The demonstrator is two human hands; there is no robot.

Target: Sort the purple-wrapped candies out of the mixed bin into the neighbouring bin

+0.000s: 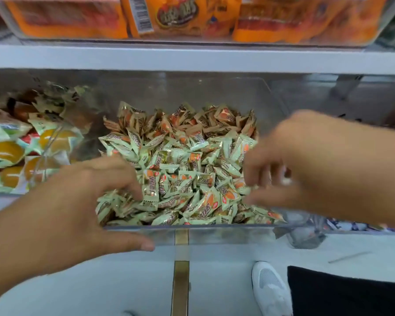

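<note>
Shelving [192, 58] holds a clear bin [192, 236]; left hand [78, 201] spread, right hand [306, 165] perhaps pinching candies [180, 169].

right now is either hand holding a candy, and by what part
Cannot be told. The left hand digs its fingers into the candies; the right hand is too blurred to judge.

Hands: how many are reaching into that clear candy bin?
2. The left hand digs its fingers into the candies at the clear bin's near-left corner; the right hand, blurred, hovers over the right side.
</note>
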